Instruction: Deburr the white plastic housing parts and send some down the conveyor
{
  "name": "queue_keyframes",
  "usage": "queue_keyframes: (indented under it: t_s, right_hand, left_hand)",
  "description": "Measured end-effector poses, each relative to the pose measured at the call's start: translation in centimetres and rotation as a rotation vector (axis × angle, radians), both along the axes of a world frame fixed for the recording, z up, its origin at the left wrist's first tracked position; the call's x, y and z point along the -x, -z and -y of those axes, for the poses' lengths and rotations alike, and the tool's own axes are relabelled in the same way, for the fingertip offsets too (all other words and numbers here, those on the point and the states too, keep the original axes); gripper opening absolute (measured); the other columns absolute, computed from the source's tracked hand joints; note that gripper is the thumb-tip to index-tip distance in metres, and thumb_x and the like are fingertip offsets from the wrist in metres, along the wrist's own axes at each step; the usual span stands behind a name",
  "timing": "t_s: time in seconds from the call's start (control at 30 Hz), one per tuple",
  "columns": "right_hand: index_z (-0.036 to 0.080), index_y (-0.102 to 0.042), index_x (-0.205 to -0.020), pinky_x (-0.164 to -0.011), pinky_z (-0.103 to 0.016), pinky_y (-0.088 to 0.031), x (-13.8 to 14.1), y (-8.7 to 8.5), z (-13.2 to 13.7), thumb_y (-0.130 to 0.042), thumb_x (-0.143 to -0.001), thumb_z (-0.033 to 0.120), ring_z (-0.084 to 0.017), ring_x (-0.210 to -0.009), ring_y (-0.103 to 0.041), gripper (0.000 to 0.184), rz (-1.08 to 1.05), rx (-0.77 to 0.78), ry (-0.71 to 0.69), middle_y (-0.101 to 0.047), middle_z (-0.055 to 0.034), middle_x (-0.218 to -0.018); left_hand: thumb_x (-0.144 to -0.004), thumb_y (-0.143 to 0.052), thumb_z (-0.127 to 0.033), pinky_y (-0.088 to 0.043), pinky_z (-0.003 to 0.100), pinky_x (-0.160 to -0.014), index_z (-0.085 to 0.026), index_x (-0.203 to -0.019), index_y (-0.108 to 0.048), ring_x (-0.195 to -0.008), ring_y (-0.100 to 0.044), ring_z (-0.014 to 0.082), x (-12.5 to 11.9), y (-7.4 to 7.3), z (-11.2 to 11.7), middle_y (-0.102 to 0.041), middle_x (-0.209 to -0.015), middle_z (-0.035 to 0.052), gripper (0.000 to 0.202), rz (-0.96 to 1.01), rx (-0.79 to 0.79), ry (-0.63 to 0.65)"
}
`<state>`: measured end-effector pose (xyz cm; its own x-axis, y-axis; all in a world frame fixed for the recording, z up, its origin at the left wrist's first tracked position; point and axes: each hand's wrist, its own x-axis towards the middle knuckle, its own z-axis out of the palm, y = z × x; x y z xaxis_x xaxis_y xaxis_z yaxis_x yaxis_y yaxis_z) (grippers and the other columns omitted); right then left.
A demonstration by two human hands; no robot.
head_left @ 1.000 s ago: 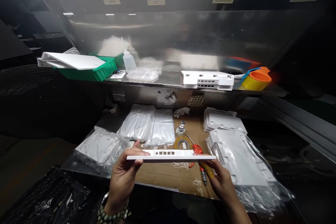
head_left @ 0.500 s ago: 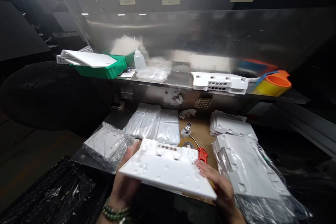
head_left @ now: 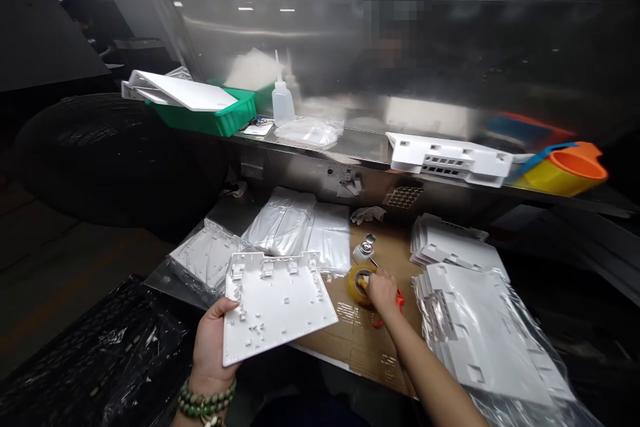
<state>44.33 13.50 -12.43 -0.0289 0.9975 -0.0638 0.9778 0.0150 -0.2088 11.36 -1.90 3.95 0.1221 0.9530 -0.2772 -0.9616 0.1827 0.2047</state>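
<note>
My left hand (head_left: 213, 343) grips a flat white plastic panel (head_left: 275, 303) by its near left corner, its ribbed inner face turned up, held over the front edge of the cardboard-covered bench (head_left: 365, 340). My right hand (head_left: 383, 290) reaches forward onto the bench, fingers curled down over a yellow tape roll (head_left: 359, 280) and the red-handled scissors (head_left: 395, 300). What those fingers hold is hidden. A small metal-capped bottle (head_left: 364, 250) stands just beyond the roll.
Stacks of white panels in clear bags lie right (head_left: 480, 320) and left (head_left: 207, 257), with bagged sheets (head_left: 305, 233) behind. On the steel shelf sit a green bin (head_left: 210, 113), a squeeze bottle (head_left: 281, 97), a white housing (head_left: 450, 159) and orange-yellow cups (head_left: 565, 173). Black plastic (head_left: 90, 360) covers the lower left.
The panel went from edge-on in both hands to flat in the left hand alone. My right hand let go and moved forward onto the tape roll. The view shifted left.
</note>
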Motion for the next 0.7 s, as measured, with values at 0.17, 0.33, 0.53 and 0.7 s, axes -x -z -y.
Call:
queue_keyframes:
  t_s: [0.17,0.33,0.53,0.7]
  right_hand:
    - [0.017,-0.069,-0.114,-0.094,-0.036,-0.05,-0.1,-0.7,0.3,-0.061,-0.097,0.024,-0.021,-0.108,-0.065,0.02,0.026,0.008,-0.031,-0.068,-0.0081,-0.119]
    - [0.022,-0.061,-0.138,-0.082,-0.026,-0.046,-1.5,-4.5,-3.5,-0.047,-0.096,0.013,-0.02,-0.104,-0.066,0.046,0.045,-0.053,-0.028,-0.064,-0.0081,-0.132]
    - [0.022,-0.076,-0.114,-0.07,-0.027,-0.042,0.0,-6.7,-6.9,-0.052,-0.092,0.015,-0.018,-0.083,-0.068,0.033,0.143,-0.014,-0.081,-0.067,-0.0071,-0.116]
    - [0.019,-0.076,-0.111,-0.069,-0.028,-0.044,1.0,-6.9,-6.5,-0.048,-0.096,0.017,-0.02,-0.086,-0.069,0.032,0.173,0.022,-0.148,-0.066,-0.0112,-0.118]
  left_hand:
    - [-0.072,-0.049,-0.007,-0.04,0.065,-0.114,-0.021,-0.156,-0.041,-0.129,-0.06,0.0406,0.2,-0.1,-0.7,-0.071,-0.132,0.0112,0.086,-0.002,-0.05,-0.098]
    - [-0.069,-0.048,-0.003,-0.046,0.066,-0.109,-0.018,-0.156,-0.041,-0.123,-0.065,0.0407,0.3,-0.3,-1.7,-0.075,-0.125,0.0129,0.089,-0.025,0.084,-0.158]
    - [-0.071,-0.051,-0.005,-0.05,0.063,-0.106,-0.015,-0.152,-0.047,-0.117,-0.069,0.0406,-0.5,-0.5,-3.1,-0.077,-0.12,0.0145,0.082,-0.075,0.173,-0.197]
    - [-0.073,-0.054,-0.01,-0.052,0.059,-0.104,-0.011,-0.148,-0.05,-0.112,-0.071,0.0394,-1.3,-2.2,-4.5,-0.077,-0.119,0.0157,0.076,-0.082,0.202,-0.237]
